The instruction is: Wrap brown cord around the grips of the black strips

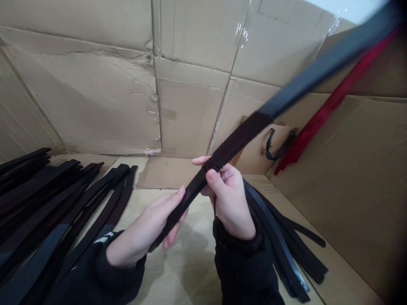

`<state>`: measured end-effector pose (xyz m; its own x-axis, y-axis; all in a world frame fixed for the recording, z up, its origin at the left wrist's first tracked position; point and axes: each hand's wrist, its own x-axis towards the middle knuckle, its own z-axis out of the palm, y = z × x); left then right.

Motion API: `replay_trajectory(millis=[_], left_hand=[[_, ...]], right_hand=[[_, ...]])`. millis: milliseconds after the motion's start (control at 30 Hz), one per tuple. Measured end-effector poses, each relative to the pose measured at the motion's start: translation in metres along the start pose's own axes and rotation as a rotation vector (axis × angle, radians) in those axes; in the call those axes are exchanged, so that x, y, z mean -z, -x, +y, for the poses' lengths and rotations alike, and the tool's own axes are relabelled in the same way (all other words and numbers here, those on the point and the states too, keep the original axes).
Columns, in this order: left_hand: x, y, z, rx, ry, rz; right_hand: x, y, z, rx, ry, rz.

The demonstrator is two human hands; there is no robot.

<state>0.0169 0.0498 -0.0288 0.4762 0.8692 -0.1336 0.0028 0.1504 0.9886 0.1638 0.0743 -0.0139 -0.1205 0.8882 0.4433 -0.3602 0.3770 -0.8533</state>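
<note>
Both my hands hold one long black strip (305,80) that slants from lower left up to the top right corner. My left hand (144,231) grips its lower end from below. My right hand (227,197) pinches it higher up, at the bottom of a band of dark thread (238,142) wound around the strip. Above the wrapped part the strip is smooth and blurred.
A pile of black strips (47,203) lies on the left of the wooden table (187,262). More black strips (286,241) lie at the right. Cardboard walls (104,93) enclose the space. A red strip (321,114) leans against the right cardboard.
</note>
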Motion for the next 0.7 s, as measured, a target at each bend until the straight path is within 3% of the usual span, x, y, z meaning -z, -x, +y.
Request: replay_trajectory(millis=[67,100,133,200,267,333,367,433,500,567,633,700], left_hand=[[0.003,0.0,0.0,0.1,0.2,-0.295],[0.003,0.0,-0.001,0.106,0.247,-0.38],[0.003,0.001,-0.001,0.087,0.243,-0.39],[0.002,0.001,-0.002,-0.03,0.067,-0.206],[-0.002,0.002,-0.003,-0.222,-0.224,0.128],[-0.007,0.003,-0.004,-0.378,-0.417,0.375],[-0.008,0.004,-0.003,-0.408,-0.431,0.417],[-0.009,0.005,-0.001,-0.338,-0.3,0.332],[-0.006,0.004,0.003,-0.188,-0.042,0.153],[0.0,0.003,0.005,-0.066,0.162,-0.024],[0.008,0.001,0.007,-0.028,0.173,-0.14],[0.015,0.001,0.008,-0.079,-0.023,-0.149]], right_hand=[[0.001,0.003,-0.002,-0.017,-0.016,-0.037],[0.002,0.004,-0.002,-0.015,-0.009,-0.027],[0.002,0.004,-0.002,-0.006,0.013,0.003],[0.0,0.004,-0.002,0.035,0.088,0.104],[-0.002,0.002,0.0,0.084,0.167,0.207],[-0.004,0.0,0.002,0.084,0.174,0.217],[-0.004,-0.001,0.002,0.052,0.144,0.173],[-0.003,-0.003,0.004,-0.039,0.039,0.044],[-0.002,-0.004,0.006,-0.104,-0.054,-0.048],[0.0,-0.005,0.007,-0.109,-0.096,-0.062],[0.0,-0.006,0.008,-0.086,-0.093,-0.026],[0.001,-0.007,0.01,-0.051,-0.068,0.031]])
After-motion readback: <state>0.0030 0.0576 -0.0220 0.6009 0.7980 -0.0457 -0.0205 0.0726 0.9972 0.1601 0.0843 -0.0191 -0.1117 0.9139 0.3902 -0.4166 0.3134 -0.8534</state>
